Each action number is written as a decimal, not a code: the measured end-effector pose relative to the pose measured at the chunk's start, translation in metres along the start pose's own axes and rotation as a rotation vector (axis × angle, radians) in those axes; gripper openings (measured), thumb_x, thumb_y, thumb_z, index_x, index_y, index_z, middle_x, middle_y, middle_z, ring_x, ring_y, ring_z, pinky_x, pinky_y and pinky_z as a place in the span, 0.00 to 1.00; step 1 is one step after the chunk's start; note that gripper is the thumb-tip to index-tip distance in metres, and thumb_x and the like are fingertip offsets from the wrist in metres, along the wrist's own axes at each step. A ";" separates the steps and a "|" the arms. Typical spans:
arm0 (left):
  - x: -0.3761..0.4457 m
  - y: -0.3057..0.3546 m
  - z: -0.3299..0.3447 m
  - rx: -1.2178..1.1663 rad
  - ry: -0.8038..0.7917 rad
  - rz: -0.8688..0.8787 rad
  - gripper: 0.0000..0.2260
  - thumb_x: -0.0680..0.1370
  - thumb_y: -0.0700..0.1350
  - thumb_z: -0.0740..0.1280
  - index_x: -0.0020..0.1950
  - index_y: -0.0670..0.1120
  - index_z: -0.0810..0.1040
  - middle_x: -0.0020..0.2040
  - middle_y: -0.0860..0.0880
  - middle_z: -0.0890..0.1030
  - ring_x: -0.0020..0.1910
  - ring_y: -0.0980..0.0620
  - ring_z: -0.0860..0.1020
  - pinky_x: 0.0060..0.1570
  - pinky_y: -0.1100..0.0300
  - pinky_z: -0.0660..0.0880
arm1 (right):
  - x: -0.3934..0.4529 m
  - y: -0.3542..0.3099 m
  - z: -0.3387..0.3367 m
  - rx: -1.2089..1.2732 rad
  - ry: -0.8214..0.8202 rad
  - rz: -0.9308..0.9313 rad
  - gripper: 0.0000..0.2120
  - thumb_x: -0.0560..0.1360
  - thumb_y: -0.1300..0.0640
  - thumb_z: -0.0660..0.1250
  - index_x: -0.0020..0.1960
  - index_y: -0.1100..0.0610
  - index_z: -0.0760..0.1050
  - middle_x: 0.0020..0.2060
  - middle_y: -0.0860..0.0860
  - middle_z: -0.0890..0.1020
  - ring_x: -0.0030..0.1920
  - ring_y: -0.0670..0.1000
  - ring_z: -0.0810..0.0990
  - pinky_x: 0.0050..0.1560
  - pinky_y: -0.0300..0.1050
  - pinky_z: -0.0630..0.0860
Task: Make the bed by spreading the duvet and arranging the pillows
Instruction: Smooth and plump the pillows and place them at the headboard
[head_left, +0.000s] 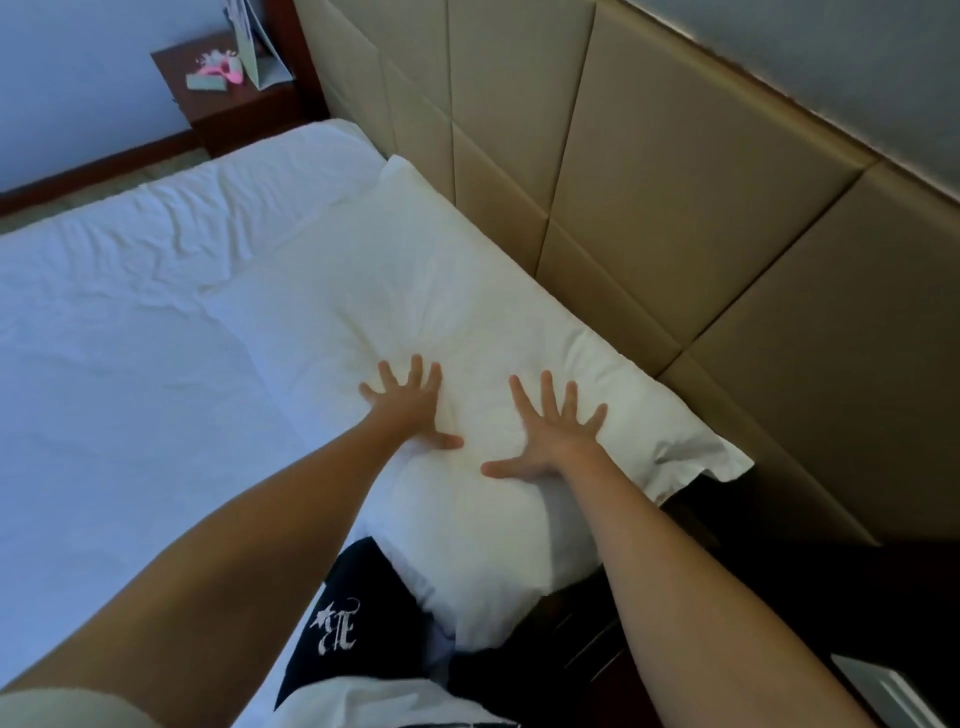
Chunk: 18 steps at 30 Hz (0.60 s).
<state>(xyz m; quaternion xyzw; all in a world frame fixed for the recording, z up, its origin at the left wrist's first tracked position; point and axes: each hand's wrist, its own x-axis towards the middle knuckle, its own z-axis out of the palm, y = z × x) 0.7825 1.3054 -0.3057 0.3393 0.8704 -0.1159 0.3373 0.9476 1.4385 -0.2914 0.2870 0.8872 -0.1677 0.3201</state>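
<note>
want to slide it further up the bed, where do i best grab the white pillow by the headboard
Grip the white rectangular pillow by its near end, coming from the bed's side. That end overhangs the mattress edge, so fingers can wrap under it. Its far long edge sits against the beige padded headboard. Both the left hand and right hand now lie flat.
</note>
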 end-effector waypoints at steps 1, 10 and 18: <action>-0.009 0.005 0.011 0.006 -0.015 0.001 0.58 0.65 0.73 0.68 0.78 0.53 0.32 0.78 0.48 0.32 0.75 0.31 0.35 0.69 0.27 0.43 | -0.003 0.001 0.007 -0.021 -0.014 -0.001 0.63 0.60 0.20 0.64 0.74 0.40 0.24 0.76 0.53 0.27 0.76 0.65 0.30 0.69 0.77 0.37; -0.072 0.014 0.046 0.024 -0.054 0.108 0.36 0.77 0.63 0.63 0.79 0.48 0.56 0.78 0.45 0.59 0.74 0.40 0.62 0.71 0.46 0.63 | -0.036 0.001 0.008 -0.075 -0.074 -0.049 0.52 0.67 0.25 0.63 0.80 0.46 0.45 0.80 0.51 0.50 0.78 0.62 0.50 0.73 0.71 0.49; -0.181 0.023 0.042 0.021 0.220 0.056 0.11 0.78 0.41 0.63 0.59 0.41 0.71 0.46 0.45 0.73 0.43 0.46 0.73 0.47 0.55 0.69 | -0.147 -0.005 0.028 0.274 0.023 -0.128 0.15 0.78 0.50 0.65 0.56 0.62 0.78 0.48 0.60 0.85 0.41 0.56 0.82 0.44 0.46 0.78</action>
